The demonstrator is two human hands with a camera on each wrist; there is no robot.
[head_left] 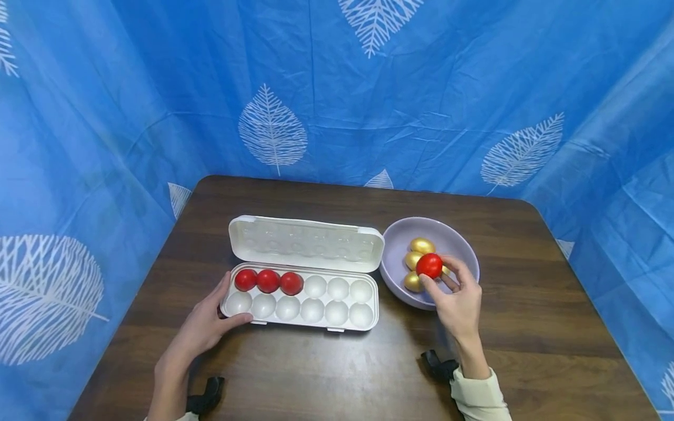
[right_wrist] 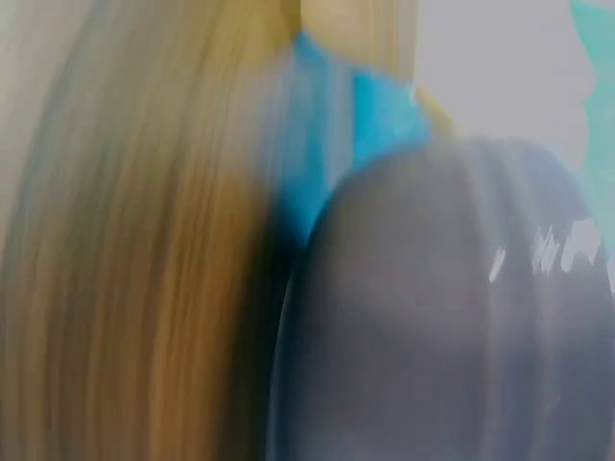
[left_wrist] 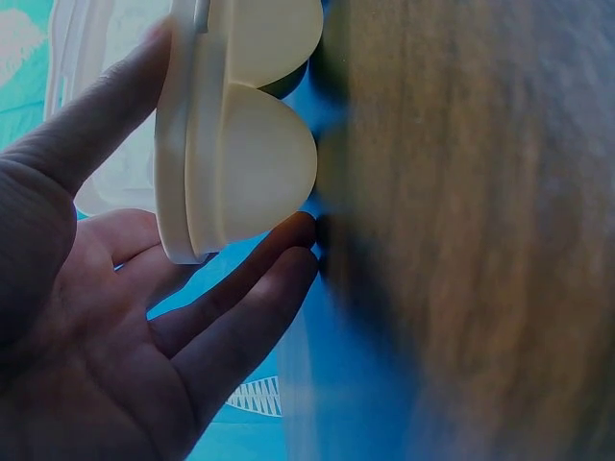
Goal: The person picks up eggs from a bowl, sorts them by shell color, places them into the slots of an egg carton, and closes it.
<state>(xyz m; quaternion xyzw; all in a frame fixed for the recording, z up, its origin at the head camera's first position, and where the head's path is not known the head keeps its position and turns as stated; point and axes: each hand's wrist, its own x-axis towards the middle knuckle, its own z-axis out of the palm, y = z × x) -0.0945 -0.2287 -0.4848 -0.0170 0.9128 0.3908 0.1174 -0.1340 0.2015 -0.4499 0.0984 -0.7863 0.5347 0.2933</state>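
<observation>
A white egg carton (head_left: 312,311) lies with its lid (head_left: 308,242) raised at the back. Three red eggs (head_left: 268,280) sit side by side in the left cups of its back row. At the carton's left end, my left hand (head_left: 207,321) holds the edge between thumb and fingers; the left wrist view shows the thumb along the carton's rim (left_wrist: 173,182). My right hand (head_left: 460,298) pinches a red egg (head_left: 429,265) above the purple-grey bowl (head_left: 395,234). Several gold eggs (head_left: 422,245) lie in that bowl, partly hidden by the hand. The right wrist view is blurred, showing the bowl's outside (right_wrist: 404,317).
The bowl stands close to the carton's right end on a dark wooden table (head_left: 532,327). Blue cloth (head_left: 437,105) with white leaf prints hangs behind the table and at both sides. A black wrist mount (head_left: 439,367) sits at the right wrist.
</observation>
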